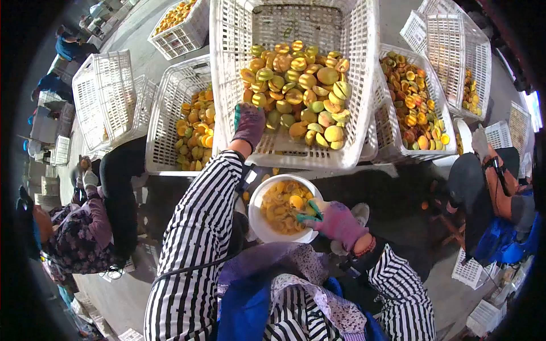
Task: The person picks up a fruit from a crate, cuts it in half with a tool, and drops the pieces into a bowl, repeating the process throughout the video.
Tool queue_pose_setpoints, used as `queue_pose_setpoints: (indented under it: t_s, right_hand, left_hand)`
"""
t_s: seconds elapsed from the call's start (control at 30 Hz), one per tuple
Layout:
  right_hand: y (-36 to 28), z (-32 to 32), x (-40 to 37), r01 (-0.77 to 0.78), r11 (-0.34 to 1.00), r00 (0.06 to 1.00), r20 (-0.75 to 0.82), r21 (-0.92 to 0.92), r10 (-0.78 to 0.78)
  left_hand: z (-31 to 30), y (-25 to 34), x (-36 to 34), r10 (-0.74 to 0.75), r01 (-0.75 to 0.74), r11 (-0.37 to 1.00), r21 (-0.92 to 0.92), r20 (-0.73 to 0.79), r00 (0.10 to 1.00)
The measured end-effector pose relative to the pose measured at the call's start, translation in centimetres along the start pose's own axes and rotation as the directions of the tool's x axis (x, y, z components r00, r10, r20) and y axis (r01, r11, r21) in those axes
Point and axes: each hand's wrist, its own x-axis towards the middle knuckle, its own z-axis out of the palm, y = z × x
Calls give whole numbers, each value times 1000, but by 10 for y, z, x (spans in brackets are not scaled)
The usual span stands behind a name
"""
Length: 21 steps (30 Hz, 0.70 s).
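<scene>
A white plastic crate (222, 68) in front of me holds halved and cut yellow-green peaches (307, 82). My left hand (249, 124), in a purple glove with green on it, reaches over the crate's near left corner beside the fruit; its fingers are mostly hidden behind the back of the hand. Below the crate stands a white bowl (256, 224) with orange fruit pieces in liquid. My right hand (336, 220), gloved pink and green, is over the bowl's right rim. Its fingers are apart, close to a round orange piece (296, 202) in the bowl.
More crates of cut fruit stand at the left (162, 128) and right (395, 128) of the middle crate. Stacked crates (105, 96) rise farther left. One person (79, 238) sits at my left, another (495, 187) at my right. A dark cable crosses my left sleeve.
</scene>
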Motion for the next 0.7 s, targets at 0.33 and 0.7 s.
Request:
queue_pose_setpoints:
  t_s: [0.33, 0.7]
  right_hand:
    - [10, -10, 8, 123, 992, 946, -304, 28, -109]
    - [-13, -23, -9, 34, 979, 987, -147, -202, -64]
  left_hand:
    - [-229, -7, -115, 297, 54, -353, -934, -58, 953]
    - [-229, -6, -155, 368, 34, -413, -910, -133, 920]
